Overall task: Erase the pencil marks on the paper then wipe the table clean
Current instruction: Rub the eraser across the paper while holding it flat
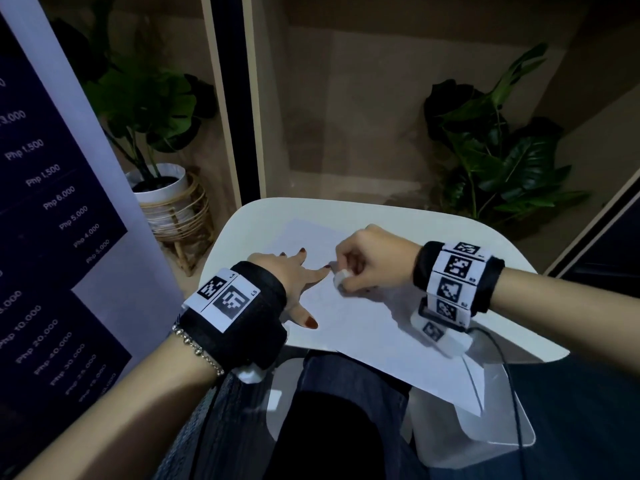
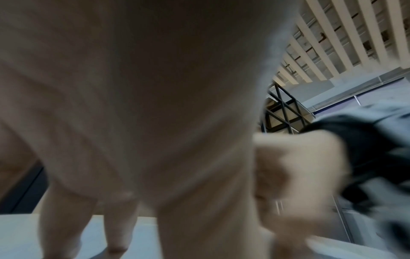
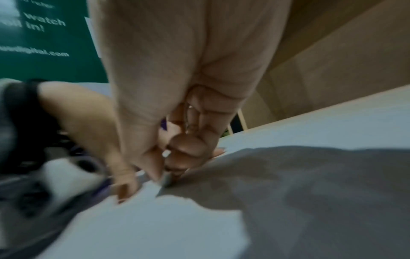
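Note:
A white sheet of paper lies on the small white table, its near corner hanging over the front edge. My left hand lies flat on the paper's left part with its fingers spread and straight. My right hand pinches a small white eraser and holds it down on the paper just right of the left fingertips. In the right wrist view the curled fingers grip the eraser where it meets the paper. The left wrist view is filled by the blurred left palm.
Potted plants stand on the floor behind the table at the left and right. A dark price board stands close at the left. A black cable runs off the right wrist camera over the table's front right edge. My lap is below.

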`<state>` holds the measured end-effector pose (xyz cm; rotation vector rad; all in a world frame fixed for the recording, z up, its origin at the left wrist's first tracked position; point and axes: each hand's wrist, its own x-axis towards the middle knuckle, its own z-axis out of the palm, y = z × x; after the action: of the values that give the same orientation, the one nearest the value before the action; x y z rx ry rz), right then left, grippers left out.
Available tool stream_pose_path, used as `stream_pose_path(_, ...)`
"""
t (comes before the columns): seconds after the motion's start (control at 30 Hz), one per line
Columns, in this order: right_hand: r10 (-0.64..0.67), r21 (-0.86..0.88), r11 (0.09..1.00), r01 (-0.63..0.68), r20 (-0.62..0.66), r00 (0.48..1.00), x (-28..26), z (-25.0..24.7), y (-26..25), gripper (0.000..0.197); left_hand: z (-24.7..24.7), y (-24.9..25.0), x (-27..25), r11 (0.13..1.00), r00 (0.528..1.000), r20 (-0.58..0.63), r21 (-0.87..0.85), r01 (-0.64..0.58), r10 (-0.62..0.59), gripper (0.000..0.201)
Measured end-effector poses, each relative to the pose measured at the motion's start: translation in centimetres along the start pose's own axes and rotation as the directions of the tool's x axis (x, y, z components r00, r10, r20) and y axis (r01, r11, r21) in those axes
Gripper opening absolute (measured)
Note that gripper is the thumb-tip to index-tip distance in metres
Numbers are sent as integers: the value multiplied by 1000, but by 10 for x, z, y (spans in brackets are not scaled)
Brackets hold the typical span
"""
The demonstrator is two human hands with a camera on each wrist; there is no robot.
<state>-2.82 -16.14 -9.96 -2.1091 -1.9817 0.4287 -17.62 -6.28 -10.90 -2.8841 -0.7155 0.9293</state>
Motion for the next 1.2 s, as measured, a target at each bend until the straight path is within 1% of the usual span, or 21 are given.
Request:
stream_pose_path(0.03, 9, -25, 1000, -10, -32, 999, 1, -1, 3, 9, 0, 0, 0, 1000, 1000, 0, 2, -2, 2, 100)
stream_pose_path(0.07, 2, -14, 1000, -2, -25, 1000, 0, 0, 2, 9, 0, 0, 0, 1000, 1000, -2, 4, -3, 3, 100)
stream_pose_path(0.17, -100, 121, 989, 85, 125, 987, -11, 14, -15, 17, -2, 1, -3, 1000, 1000, -4, 4, -2, 2, 96)
stream_pose_path(0.23, -133, 164, 981, 106, 163, 978, -12, 18, -17, 17, -2, 2, -5, 1000, 1000, -2, -3, -2, 2, 95)
stream_pose_path(0.3, -83, 127, 989, 70, 105, 991, -6, 11, -7, 13, -2, 2, -5, 1000, 1000, -1, 1, 2, -2, 97)
stream_pose_path(0.37, -23, 47, 999, 22, 21, 1000, 0, 5, 3, 9, -2, 3, -4, 1000, 1000, -5, 5, 5, -5, 98)
stream_pose_path(0.43, -10, 21, 1000, 10, -2, 1000, 0, 6, 2, 9, -2, 2, -5, 1000, 1000, -8, 6, 4, -4, 97)
stream_pose_path(0.5, -60, 98, 994, 53, 76, 995, -6, 12, -10, 13, -3, 2, -6, 1000, 1000, -8, -2, 3, -3, 95)
stream_pose_path(0.57, -138, 167, 980, 109, 175, 975, -14, 17, -21, 16, -3, 2, -6, 1000, 1000, -10, -8, 1, -1, 94)
stream_pose_path(0.6, -152, 177, 977, 117, 200, 968, -15, 17, -23, 17, -3, 2, -6, 1000, 1000, -10, -10, 1, -1, 94)
stream_pose_path(0.63, -135, 164, 981, 103, 197, 971, -13, 13, -20, 16, -2, 2, -6, 1000, 1000, -8, -10, 2, -2, 95)
stream_pose_path(0.73, -20, 9, 1000, 19, 53, 998, -1, -1, 0, 12, -1, 1, -3, 1000, 1000, -2, -2, 0, 0, 98)
stream_pose_path(0.77, 1, -28, 1000, -1, 12, 1000, 0, -3, 4, 11, 0, 1, -2, 1000, 1000, -3, 4, -3, 3, 99)
stream_pose_path(0.8, 3, -27, 1000, -3, 2, 1000, 0, -2, 4, 10, 0, 1, -2, 1000, 1000, -3, 7, -5, 5, 100)
stream_pose_path(0.87, -53, 65, 997, 48, 78, 996, -6, 5, -6, 13, -1, 0, -2, 1000, 1000, -3, 7, -5, 5, 98)
stream_pose_path(0.93, -132, 157, 982, 104, 179, 975, -12, 13, -17, 15, -2, 1, -4, 1000, 1000, 0, 0, -8, 8, 97)
stream_pose_path(0.97, -142, 173, 979, 107, 200, 970, -12, 14, -18, 15, -2, 1, -4, 1000, 1000, 2, -2, -8, 8, 97)
stream_pose_path(1.03, -90, 134, 989, 69, 153, 984, -5, 8, -8, 14, -2, 0, -3, 1000, 1000, 3, 0, -6, 6, 98)
stream_pose_path(1.13, -2, -17, 1000, 3, 26, 1000, 3, -3, 8, 10, 1, -1, 0, 1000, 1000, 2, 4, -12, 12, 101)
stream_pose_path(1.17, 1, -15, 1000, -1, 29, 1000, 3, -3, 7, 10, 1, -2, 0, 1000, 1000, 1, 5, -13, 13, 101)
stream_pose_path(1.2, -17, 19, 1000, 16, 63, 998, 1, -2, 2, 11, 0, -2, -1, 1000, 1000, -1, 5, -11, 11, 100)
